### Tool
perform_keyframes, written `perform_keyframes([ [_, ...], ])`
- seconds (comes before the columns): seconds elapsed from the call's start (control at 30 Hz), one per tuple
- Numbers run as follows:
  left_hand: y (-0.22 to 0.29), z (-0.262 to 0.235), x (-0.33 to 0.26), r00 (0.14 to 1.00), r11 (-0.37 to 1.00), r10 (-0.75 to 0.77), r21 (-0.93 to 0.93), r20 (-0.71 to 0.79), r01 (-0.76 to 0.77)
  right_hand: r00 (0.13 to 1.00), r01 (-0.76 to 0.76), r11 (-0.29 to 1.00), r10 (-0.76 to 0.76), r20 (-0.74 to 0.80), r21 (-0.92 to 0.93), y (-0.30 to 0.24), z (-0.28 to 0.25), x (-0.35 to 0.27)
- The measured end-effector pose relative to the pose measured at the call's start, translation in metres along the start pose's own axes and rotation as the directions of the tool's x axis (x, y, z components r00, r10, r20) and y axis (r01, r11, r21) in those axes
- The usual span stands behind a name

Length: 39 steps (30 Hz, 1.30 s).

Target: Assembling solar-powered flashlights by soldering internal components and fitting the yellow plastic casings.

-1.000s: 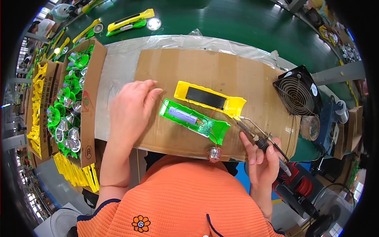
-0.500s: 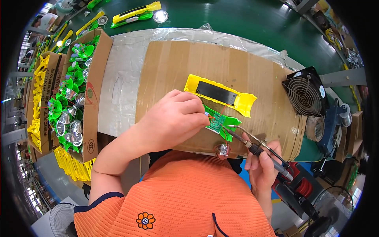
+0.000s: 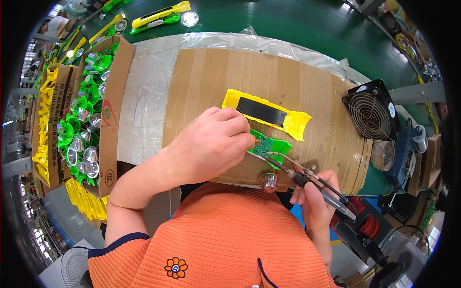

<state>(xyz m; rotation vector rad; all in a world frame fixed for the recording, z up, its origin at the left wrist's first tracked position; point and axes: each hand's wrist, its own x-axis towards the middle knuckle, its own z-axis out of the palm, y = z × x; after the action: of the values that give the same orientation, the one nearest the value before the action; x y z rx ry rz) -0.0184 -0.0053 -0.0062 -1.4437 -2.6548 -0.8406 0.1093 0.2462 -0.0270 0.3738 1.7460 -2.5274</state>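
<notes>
My left hand (image 3: 211, 141) is closed in a pinch over the near end of a green plastic housing (image 3: 284, 147); its fingertips hide whatever they hold beside thin orange wires. Inside that housing lies a small green circuit board (image 3: 262, 144). My right hand (image 3: 317, 194) grips a soldering iron (image 3: 326, 198) with a thin curved metal tube along it, and the iron's tip meets the board's lower edge. Just beyond, a yellow housing (image 3: 298, 124) with a black panel (image 3: 261, 112) is linked by thin wires. A silvery lamp reflector (image 3: 269, 181) sits below the board, wired to it.
Cardboard (image 3: 197, 77) covers the work surface. At left stand a carton (image 3: 111, 129) of green lamp parts with reflectors and another box of yellow parts (image 3: 44, 129). A black fan (image 3: 370, 111) stands right. Flashlight parts (image 3: 161, 17) lie on the green belt (image 3: 269, 19) behind.
My right hand and the soldering iron have moved slightly left, bringing the tip further onto the board. The left hand keeps its pinch; the whole view has shifted a little.
</notes>
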Motion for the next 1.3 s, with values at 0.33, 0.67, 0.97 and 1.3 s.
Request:
perform_keyframes([
  [0.33,0.001,0.001,0.000,1.000,1.000,-0.003,-0.003,-0.005,0.003,0.999,-0.031,1.000,0.031,-0.028,-0.003,-0.002,0.003,0.001],
  [0.67,0.002,-0.002,0.000,0.999,1.000,-0.002,0.029,0.035,0.001,1.000,0.013,1.000,-0.013,-0.003,-0.015,0.002,-0.001,0.003],
  [0.97,0.004,-0.003,-0.001,0.999,0.999,-0.007,0.031,0.036,0.006,0.996,0.092,0.992,-0.093,0.009,0.081,-0.005,-0.026,0.016],
  [1.3,-0.018,-0.012,0.036,0.994,0.969,-0.066,0.233,-0.092,0.086,0.990,0.137,0.940,-0.121,-0.069,0.312,0.007,-0.039,0.032],
])
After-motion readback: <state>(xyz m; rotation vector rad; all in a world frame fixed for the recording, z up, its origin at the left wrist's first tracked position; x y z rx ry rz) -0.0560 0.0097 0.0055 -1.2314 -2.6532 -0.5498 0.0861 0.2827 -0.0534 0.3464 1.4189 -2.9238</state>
